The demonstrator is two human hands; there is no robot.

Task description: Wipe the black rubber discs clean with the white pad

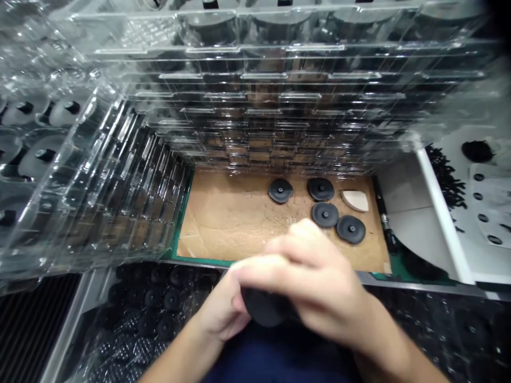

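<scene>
Your left hand [217, 314] and right hand [315, 287] pinch black disc [263, 308] between fingers [279, 271]; four more discs [325, 214] on cardboard sheet [223, 223] beyond fingers.

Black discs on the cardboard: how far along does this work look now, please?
Looks done: four black discs lie on the cardboard sheet. In hand: the left hand and the right hand grip another disc. Left: more discs sit in the clear tray below the sheet. How much remains overall cannot be told from this view.

The discs [325, 215] are black with silver centres, the cardboard [223, 223] tan.
</scene>
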